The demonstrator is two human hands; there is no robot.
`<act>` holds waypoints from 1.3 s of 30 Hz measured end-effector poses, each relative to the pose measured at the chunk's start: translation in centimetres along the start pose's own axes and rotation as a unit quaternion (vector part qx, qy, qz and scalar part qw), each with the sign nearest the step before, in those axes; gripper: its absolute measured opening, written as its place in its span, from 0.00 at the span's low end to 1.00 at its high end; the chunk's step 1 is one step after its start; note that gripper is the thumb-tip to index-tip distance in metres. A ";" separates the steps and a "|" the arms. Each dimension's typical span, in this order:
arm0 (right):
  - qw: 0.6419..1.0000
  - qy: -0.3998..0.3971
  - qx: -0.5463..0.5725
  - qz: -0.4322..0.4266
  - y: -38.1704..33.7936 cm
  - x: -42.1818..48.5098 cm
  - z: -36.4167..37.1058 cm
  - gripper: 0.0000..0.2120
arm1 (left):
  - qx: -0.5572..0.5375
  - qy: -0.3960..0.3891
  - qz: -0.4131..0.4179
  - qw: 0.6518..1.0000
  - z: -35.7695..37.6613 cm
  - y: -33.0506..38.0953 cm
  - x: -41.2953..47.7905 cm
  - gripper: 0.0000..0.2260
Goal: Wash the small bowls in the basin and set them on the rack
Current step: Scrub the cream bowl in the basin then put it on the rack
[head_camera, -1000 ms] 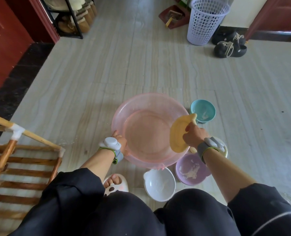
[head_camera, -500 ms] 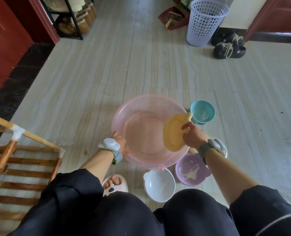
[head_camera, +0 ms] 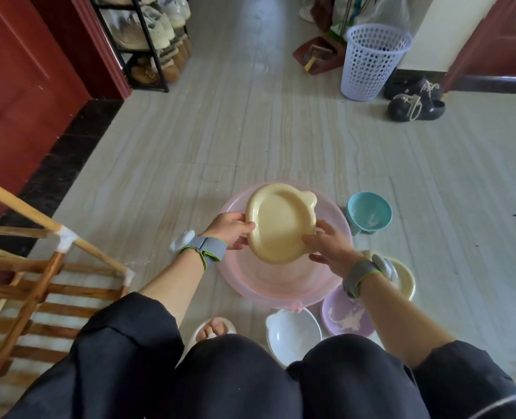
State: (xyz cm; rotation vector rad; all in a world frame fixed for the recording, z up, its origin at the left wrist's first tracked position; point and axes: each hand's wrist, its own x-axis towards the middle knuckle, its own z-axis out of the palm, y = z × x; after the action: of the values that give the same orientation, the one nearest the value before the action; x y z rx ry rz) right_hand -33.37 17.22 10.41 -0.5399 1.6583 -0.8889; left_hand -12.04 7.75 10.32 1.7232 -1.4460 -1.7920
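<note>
A yellow bowl (head_camera: 279, 223) with small ears is held face up over the pink basin (head_camera: 268, 285) on the floor. My left hand (head_camera: 231, 231) grips its left rim, and my right hand (head_camera: 329, 246) holds its lower right edge. Beside the basin sit a soiled teal bowl (head_camera: 368, 213), a soiled purple bowl (head_camera: 345, 316), a white bowl (head_camera: 293, 335) and another yellow bowl (head_camera: 406, 279) partly hidden by my right wrist. The wooden rack (head_camera: 39, 279) stands at the left.
My knees in black clothing fill the bottom of the view, with one slippered foot (head_camera: 212, 328) near the basin. Far off are a lilac laundry basket (head_camera: 371, 62), black shoes (head_camera: 414, 99), a dustpan (head_camera: 317, 55) and a shoe shelf (head_camera: 147, 34).
My left hand left the basin rim and took the yellow bowl's left edge. The bowl went from tilted at the basin's right side to face up over its middle.
</note>
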 end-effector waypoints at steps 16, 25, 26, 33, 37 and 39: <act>0.985 0.032 0.167 0.043 -2.0 -1.8 1.1 0.06 | 0.423 0.101 0.301 0.849 -0.6 0.2 -4.1 0.04; 0.990 0.014 0.142 -0.022 -1.6 -2.4 2.1 0.13 | 0.155 0.199 0.112 0.961 -1.5 1.6 -4.5 0.24; 0.989 0.005 0.142 -0.031 -1.8 -2.5 2.4 0.14 | 0.083 0.171 0.070 0.979 -1.8 1.7 -4.7 0.23; 0.993 -0.096 0.052 -0.054 -4.3 -3.6 6.1 0.14 | -0.020 0.108 0.012 0.994 -4.4 0.2 -6.8 0.07; 0.984 -0.123 -0.113 -0.068 -6.2 -3.7 8.8 0.15 | -0.028 0.173 -0.014 0.984 -8.0 -1.8 -9.0 0.08; 0.971 -0.133 -0.178 -0.084 -7.1 -4.1 10.5 0.16 | -0.027 0.202 -0.030 0.979 -9.9 -2.8 -10.4 0.09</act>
State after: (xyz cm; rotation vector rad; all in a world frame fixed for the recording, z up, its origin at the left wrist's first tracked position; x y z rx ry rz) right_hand -22.89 12.98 17.53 -1.0142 1.5453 -0.6068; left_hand 0.41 12.42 16.42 1.9757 -1.1756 -1.3827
